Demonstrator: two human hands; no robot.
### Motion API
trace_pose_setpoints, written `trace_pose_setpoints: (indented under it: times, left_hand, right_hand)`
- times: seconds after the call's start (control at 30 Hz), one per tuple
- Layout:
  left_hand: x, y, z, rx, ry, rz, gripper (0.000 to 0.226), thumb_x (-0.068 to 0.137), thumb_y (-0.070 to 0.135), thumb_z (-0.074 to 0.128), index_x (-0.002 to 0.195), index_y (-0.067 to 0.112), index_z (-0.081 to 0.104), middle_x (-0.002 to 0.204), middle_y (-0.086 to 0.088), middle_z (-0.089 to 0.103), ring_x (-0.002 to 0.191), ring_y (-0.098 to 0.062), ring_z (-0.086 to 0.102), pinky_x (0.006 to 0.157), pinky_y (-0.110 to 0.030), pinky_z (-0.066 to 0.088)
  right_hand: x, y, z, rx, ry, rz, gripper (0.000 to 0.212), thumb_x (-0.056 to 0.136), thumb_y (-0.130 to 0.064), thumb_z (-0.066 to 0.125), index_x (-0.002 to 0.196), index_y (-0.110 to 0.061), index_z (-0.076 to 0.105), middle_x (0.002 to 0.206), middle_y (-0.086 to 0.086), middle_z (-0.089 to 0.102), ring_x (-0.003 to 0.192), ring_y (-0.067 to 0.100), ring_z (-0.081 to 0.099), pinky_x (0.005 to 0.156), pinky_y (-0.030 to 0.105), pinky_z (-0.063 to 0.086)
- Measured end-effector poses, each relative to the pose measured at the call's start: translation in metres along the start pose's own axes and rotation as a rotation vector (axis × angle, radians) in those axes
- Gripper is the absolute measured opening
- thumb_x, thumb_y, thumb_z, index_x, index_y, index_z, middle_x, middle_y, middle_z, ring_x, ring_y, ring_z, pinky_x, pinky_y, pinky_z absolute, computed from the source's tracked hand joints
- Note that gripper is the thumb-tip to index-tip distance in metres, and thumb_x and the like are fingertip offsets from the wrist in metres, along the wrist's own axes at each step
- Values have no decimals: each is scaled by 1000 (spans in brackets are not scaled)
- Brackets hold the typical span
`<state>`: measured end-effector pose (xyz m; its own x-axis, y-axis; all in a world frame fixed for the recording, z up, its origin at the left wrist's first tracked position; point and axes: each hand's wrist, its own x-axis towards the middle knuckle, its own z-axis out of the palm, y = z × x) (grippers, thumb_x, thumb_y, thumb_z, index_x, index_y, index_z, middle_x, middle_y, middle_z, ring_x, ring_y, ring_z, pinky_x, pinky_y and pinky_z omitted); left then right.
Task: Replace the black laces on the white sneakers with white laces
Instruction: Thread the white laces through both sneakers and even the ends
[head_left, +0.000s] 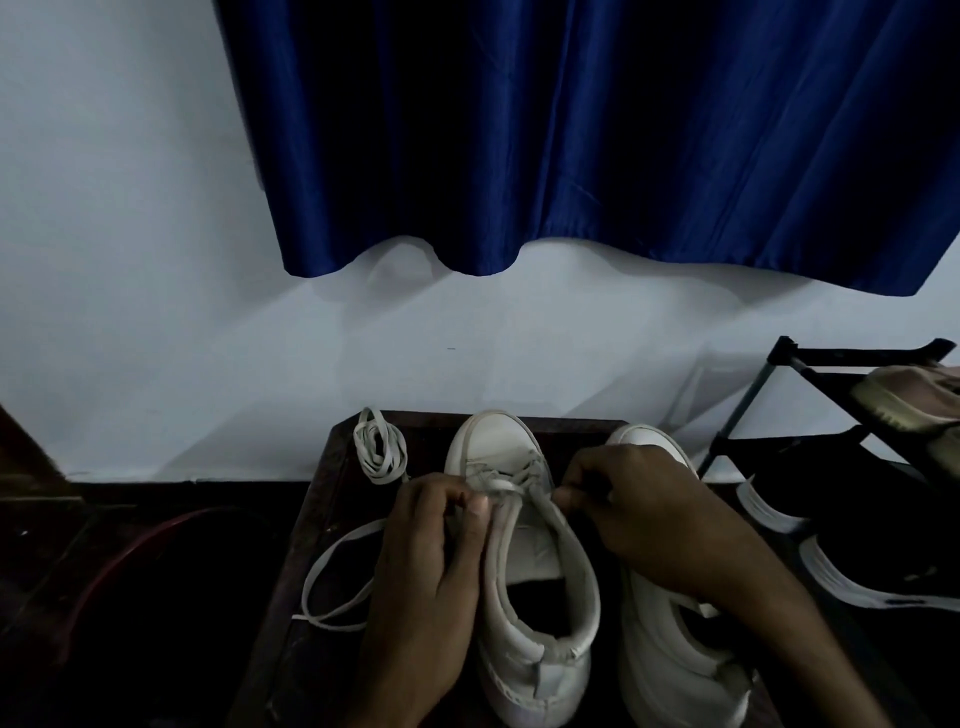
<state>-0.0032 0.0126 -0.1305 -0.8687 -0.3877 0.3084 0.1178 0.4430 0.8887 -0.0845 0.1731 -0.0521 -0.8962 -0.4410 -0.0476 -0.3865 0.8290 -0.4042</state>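
We are looking at two white sneakers standing side by side, toes pointing away, on a dark wooden worktop (332, 499). The left sneaker (540, 613) is sitting near the middle and the right sneaker (670, 675) by the right edge. Our left hand (431, 545) is pinching a white lace (493, 486) at the left sneaker's eyelets. Our right hand (639, 509), fingers curled, is pinching that sneaker's right eyelet edge. A loose white lace (332, 566) is looping toward the left edge, and a lace bundle (379, 447) is lying at the far left corner. Beyond, a shoe rack (779, 364) is standing to the right and a blue curtain (571, 130) is hanging against a white wall (130, 260).
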Motion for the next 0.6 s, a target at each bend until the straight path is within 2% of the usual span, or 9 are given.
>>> trace_pose_setpoints:
  times: [0.1, 0.17, 0.27, 0.33, 0.43, 0.5, 0.6]
  left_hand:
    - [3, -1, 0, 7, 3, -22, 23, 97, 51, 47, 96, 32, 61, 104, 21, 60, 102, 2, 57, 81, -7, 37]
    - [3, 3, 0, -101, -16, -102, 26, 95, 51, 45, 100, 33, 63, 101, 24, 64, 99, 7, 59, 80, -10, 39]
    - [3, 5, -1, -158, -12, -141, 31, 95, 53, 41, 99, 32, 64, 97, 19, 67, 96, 2, 61, 80, -19, 43]
    - [3, 5, -1, -169, 14, -148, 32, 97, 53, 40, 95, 30, 63, 93, 17, 67, 93, 0, 61, 77, -18, 42]
    - [3, 7, 0, -121, 26, -130, 34, 96, 54, 37, 91, 28, 60, 89, 17, 64, 89, -1, 60, 73, -12, 40]
    - [3, 9, 0, -95, 44, -123, 30, 90, 51, 39, 87, 28, 57, 87, 18, 62, 86, 0, 59, 70, -10, 39]
    - [4, 10, 2, -89, 85, -120, 28, 90, 48, 39, 82, 26, 55, 83, 17, 61, 78, -1, 58, 64, -9, 38]
  right_hand:
    - [-1, 1, -3, 68, -3, -37, 22, 90, -38, 61, 71, -26, 59, 62, -9, 56, 62, 6, 52, 61, 22, 42]
    - [-1, 3, -6, 116, -14, -23, 24, 84, -42, 61, 72, -22, 62, 65, -4, 62, 62, 8, 56, 62, 26, 44]
    - [-2, 7, -11, 171, -27, 6, 24, 81, -40, 64, 68, -19, 64, 66, 2, 64, 60, 13, 57, 63, 34, 46]
    - [-3, 7, -14, 206, -28, 18, 23, 76, -41, 63, 66, -20, 65, 66, 5, 63, 58, 14, 54, 61, 36, 47]
    - [-4, 7, -13, 209, 4, 42, 23, 76, -41, 64, 67, -20, 66, 66, 4, 64, 56, 10, 54, 56, 29, 45]
    - [-1, 9, -8, 205, 12, 37, 24, 83, -43, 64, 72, -21, 67, 67, 0, 67, 61, 11, 60, 62, 29, 49]
    - [-1, 8, -3, 235, -19, -8, 32, 84, -57, 58, 79, -27, 66, 72, -6, 69, 69, 9, 63, 72, 36, 53]
